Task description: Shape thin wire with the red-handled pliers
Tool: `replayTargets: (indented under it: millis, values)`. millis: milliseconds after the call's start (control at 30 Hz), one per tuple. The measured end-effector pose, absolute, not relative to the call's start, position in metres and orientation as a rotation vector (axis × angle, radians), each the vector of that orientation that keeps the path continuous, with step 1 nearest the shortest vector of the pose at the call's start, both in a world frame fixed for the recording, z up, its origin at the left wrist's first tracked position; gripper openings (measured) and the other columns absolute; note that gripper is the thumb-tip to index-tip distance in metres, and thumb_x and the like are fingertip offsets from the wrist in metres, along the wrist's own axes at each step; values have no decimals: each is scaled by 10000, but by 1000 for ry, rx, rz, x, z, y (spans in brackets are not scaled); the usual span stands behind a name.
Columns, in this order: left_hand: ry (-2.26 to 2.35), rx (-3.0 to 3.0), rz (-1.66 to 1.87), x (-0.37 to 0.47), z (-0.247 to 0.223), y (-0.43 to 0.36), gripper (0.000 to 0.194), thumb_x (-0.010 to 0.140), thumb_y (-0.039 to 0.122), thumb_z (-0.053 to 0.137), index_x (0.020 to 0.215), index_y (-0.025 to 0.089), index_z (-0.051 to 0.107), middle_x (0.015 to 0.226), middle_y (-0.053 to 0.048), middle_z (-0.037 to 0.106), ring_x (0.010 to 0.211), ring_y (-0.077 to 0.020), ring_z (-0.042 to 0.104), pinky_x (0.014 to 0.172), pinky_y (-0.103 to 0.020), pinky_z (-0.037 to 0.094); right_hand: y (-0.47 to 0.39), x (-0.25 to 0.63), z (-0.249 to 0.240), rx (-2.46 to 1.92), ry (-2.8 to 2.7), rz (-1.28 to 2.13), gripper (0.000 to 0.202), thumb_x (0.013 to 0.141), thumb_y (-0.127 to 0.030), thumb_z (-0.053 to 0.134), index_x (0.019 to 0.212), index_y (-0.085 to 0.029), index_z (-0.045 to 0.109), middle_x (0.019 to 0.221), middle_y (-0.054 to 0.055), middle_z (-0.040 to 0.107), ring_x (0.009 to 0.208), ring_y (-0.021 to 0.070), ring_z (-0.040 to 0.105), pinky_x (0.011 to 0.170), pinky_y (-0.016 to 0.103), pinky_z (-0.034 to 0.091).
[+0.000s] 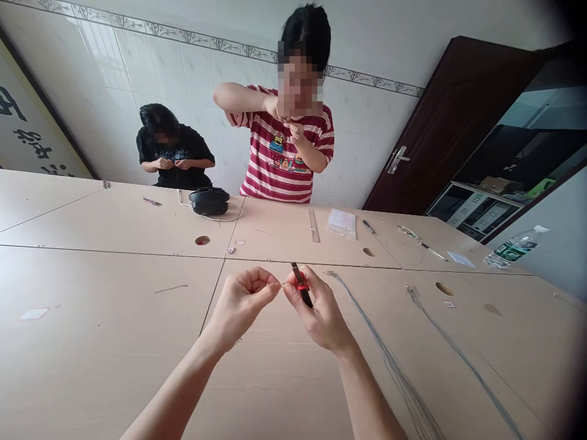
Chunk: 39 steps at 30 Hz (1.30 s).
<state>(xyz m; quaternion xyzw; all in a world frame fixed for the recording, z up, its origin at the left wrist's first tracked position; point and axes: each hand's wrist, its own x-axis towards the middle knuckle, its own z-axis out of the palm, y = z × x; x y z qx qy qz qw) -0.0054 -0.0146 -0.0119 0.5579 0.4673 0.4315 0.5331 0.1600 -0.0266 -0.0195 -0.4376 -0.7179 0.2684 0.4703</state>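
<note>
My left hand (245, 302) is closed in a pinch at the middle of the view, and what lies between its fingertips is too small to make out. Just right of it, my right hand (321, 308) is wrapped round a small black and red tool (301, 286), whose dark tip points up and away. The thumbs of both hands nearly meet over the light wooden table (275, 391). To the right lies a bundle of thin grey cords (367, 321) with small metal ends, and farther right a second such bundle (452, 342).
Across the table are a person in a striped shirt (279, 165) and a person in black (183, 159). A black case (209, 201), a ruler (314, 226), a plastic bag (342, 223), pens and a water bottle (516, 247) lie along the far side. One thin strand (171, 288) is at left.
</note>
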Motion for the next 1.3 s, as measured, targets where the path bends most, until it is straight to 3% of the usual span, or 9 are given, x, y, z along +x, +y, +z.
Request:
replayTargets:
  millis: [267, 367, 467, 600, 867, 1000, 1100, 1200, 1300]
  values:
    - [1128, 1349, 1012, -4, -9, -15, 238, 795, 414, 648, 775, 178, 618, 553, 58, 455, 452, -65, 308, 439, -220, 214, -25, 160, -24, -1090, -1764, 665, 143, 961, -319, 464, 859, -219, 477, 820, 8, 511, 766, 150, 496, 712, 284, 413]
    - [1142, 1330, 1075, -5, -5, -14, 256, 826, 434, 618, 817, 180, 652, 526, 67, 445, 450, -71, 385, 463, -211, 333, -24, 160, -25, -1104, -1755, 651, 148, 958, -318, 465, 847, -219, 466, 818, 9, 513, 764, 152, 495, 692, 282, 405]
    - [1016, 1252, 1167, -12, -2, -12, 317, 866, 464, 577, 905, 171, 690, 785, -25, 674, 768, -150, 641, 765, -268, 513, -22, 161, -26, -1124, -1745, 651, 153, 956, -320, 459, 841, -219, 458, 809, 9, 504, 763, 155, 493, 679, 281, 399]
    - [828, 1128, 1127, -35, 1, -3, 314, 873, 439, 595, 914, 153, 719, 1118, -114, 702, 1129, -242, 604, 996, -330, 465, -19, 163, -28, -1137, -1737, 637, 153, 953, -323, 452, 840, -221, 455, 793, 5, 487, 736, 153, 479, 663, 280, 394]
    - [879, 962, 1304, -103, 16, 12, 289, 931, 301, 506, 674, 172, 521, 603, 27, 553, 610, -93, 554, 562, -204, 487, -18, 171, -25, -1148, -1727, 566, 172, 948, -318, 446, 804, -223, 447, 749, -9, 458, 668, 138, 452, 619, 271, 370]
    - [1137, 924, 1566, -132, 18, 16, 267, 929, 258, 486, 689, 166, 413, 584, 63, 448, 591, -37, 479, 624, -171, 477, -17, 172, -24, -1157, -1715, 574, 180, 949, -327, 440, 801, -224, 436, 729, -19, 428, 633, 131, 428, 592, 268, 346]
    - [1424, 850, 1846, -151, 13, 24, 219, 877, 252, 522, 709, 144, 432, 624, 56, 496, 664, -66, 569, 807, -321, 548, -17, 173, -24, -1175, -1710, 577, 182, 948, -328, 444, 799, -222, 437, 716, -26, 418, 617, 126, 415, 585, 267, 338]
    - [1492, 643, 2089, -175, 2, 34, 62, 803, 139, 498, 765, 143, 449, 759, -1, 596, 812, -133, 665, 900, -398, 547, -17, 174, -25, -1185, -1707, 560, 187, 948, -326, 442, 793, -222, 437, 704, -27, 413, 620, 129, 412, 594, 269, 344]
    - [1519, 578, 2156, -204, -14, 36, 190, 765, 132, 501, 921, 191, 410, 1203, -70, 591, 1182, -183, 575, 993, -361, 507, -16, 175, -25, -1181, -1712, 531, 179, 949, -322, 440, 800, -222, 442, 716, -22, 429, 639, 133, 426, 617, 272, 358]
